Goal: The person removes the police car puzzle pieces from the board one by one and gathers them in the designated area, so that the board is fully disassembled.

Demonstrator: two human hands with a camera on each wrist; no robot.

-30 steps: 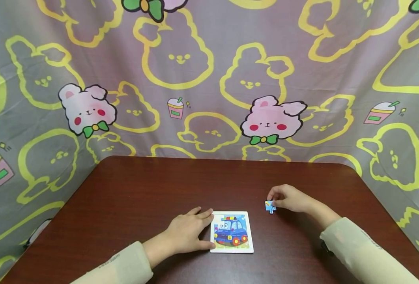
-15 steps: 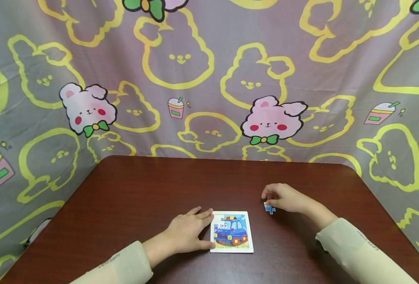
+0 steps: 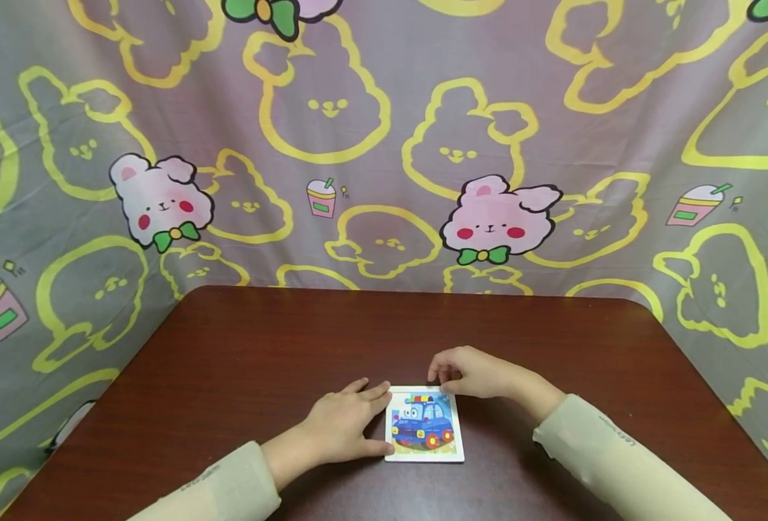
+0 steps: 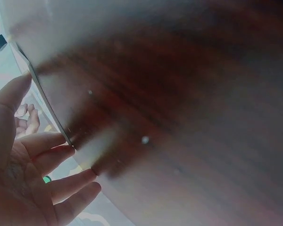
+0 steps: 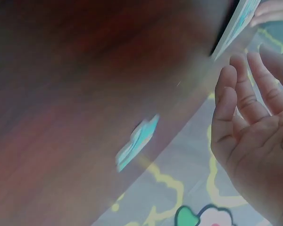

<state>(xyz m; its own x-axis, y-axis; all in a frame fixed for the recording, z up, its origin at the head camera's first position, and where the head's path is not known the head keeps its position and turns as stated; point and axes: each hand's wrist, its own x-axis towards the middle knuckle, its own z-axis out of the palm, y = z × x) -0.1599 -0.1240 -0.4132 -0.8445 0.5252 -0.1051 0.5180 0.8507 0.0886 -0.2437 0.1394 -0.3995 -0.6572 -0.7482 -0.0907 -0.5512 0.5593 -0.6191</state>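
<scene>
A jigsaw puzzle (image 3: 423, 428) in a white square frame, showing a blue cartoon car, lies on the table. A pale patch shows at its upper left. My left hand (image 3: 340, 428) steadies the frame's left side with fingers and thumb spread along it; the left wrist view shows the frame's thin edge at the thumb and fingertips. Over the frame's upper right corner is my right hand (image 3: 478, 373), its fingers loosely bent. In the right wrist view nothing shows between them, and a light blue puzzle piece (image 5: 137, 142) lies on the tabletop. My right hand and wrist hide that piece in the head view.
The dark red-brown table (image 3: 280, 340) has rounded far corners. A grey curtain (image 3: 371, 181) printed with yellow outlines and bunny heads hangs around its back and sides.
My right hand has let go of the puzzle piece and moved left to the frame's upper right corner. My left hand has stayed at the frame.
</scene>
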